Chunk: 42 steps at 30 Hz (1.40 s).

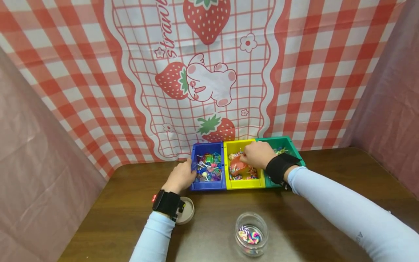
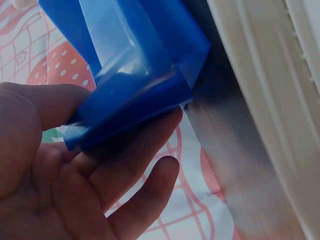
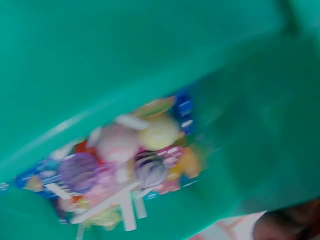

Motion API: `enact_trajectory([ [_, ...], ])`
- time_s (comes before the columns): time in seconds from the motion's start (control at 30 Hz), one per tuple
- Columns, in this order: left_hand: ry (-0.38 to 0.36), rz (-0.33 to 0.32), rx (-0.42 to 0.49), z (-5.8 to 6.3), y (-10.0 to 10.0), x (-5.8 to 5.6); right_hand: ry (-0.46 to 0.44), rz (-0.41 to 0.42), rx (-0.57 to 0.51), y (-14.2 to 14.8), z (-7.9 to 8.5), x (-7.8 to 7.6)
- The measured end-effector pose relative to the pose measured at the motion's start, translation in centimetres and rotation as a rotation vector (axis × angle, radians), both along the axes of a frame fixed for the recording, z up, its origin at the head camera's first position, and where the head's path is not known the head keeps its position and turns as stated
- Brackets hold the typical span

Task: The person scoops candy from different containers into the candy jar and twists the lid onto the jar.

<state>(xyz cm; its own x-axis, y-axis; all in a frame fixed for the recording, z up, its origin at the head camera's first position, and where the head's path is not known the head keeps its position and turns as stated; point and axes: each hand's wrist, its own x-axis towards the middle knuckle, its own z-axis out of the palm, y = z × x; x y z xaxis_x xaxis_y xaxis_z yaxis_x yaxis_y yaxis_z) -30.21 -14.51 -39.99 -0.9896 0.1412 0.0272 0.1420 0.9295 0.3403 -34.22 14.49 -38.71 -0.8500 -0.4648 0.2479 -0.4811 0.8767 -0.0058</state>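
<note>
A row of three joined bins stands at the back of the table: a blue bin [image 1: 208,186], a yellow bin [image 1: 246,183] and a green bin [image 1: 273,140]. My left hand [image 1: 180,177] grips the blue bin's left wall, thumb on one side and fingers on the other, as the left wrist view shows of the blue wall [image 2: 135,100]. Over the yellow bin, my right hand [image 1: 258,154] pinches an orange scoop [image 1: 238,166] that lies among small swirled candy pieces. Its fingertips are mostly hidden. Small lollipop-like pieces [image 1: 209,167] fill the blue bin.
Nearer the front edge, a clear round jar [image 1: 251,251] holds several swirled pieces. A pale round lid [image 1: 187,213] lies by my left wrist. Behind the bins hangs a checked strawberry cloth [image 1: 304,91]. Blurred colourful pieces [image 3: 117,145] show inside the green bin.
</note>
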Motion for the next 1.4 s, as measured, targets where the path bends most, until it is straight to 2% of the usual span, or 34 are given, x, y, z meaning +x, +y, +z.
enact_trajectory([
  [0.1, 0.003, -0.007, 0.001, 0.1, 0.1, 0.0, -0.012, -0.071, 0.058, -0.8, 0.5, 0.3],
  [0.2, 0.004, -0.01, -0.001, 0.3, 0.3, 0.1, -0.034, -0.109, 0.063, -1.2, 0.6, -0.1],
  [0.27, 0.006, -0.011, -0.004, 0.3, 0.3, 0.0, -0.034, -0.102, 0.042, -1.1, 0.3, -0.5],
  [0.37, 0.005, -0.015, -0.008, 0.1, 0.4, 0.0, -0.015, -0.046, 0.004, -0.3, -0.5, -1.1],
  [0.53, 0.018, -0.024, -0.015, 0.2, 0.3, 0.1, -0.035, 0.02, -0.064, 0.6, -0.5, -0.9],
  [0.77, 0.027, -0.013, -0.013, 0.5, 0.0, 0.2, -0.191, -0.037, -0.092, 0.7, 1.1, -0.3],
  [1.0, 0.017, -0.006, -0.012, 0.2, -0.1, 0.1, -0.297, -0.046, -0.163, 1.5, 1.5, 0.3],
  [1.17, 0.006, -0.001, -0.004, 0.1, 0.0, 0.1, -0.301, -0.036, -0.203, 1.9, 1.5, 0.5],
  [1.4, 0.009, -0.003, -0.002, 0.2, 0.1, 0.3, -0.273, -0.045, -0.188, 1.9, 1.0, 0.4],
])
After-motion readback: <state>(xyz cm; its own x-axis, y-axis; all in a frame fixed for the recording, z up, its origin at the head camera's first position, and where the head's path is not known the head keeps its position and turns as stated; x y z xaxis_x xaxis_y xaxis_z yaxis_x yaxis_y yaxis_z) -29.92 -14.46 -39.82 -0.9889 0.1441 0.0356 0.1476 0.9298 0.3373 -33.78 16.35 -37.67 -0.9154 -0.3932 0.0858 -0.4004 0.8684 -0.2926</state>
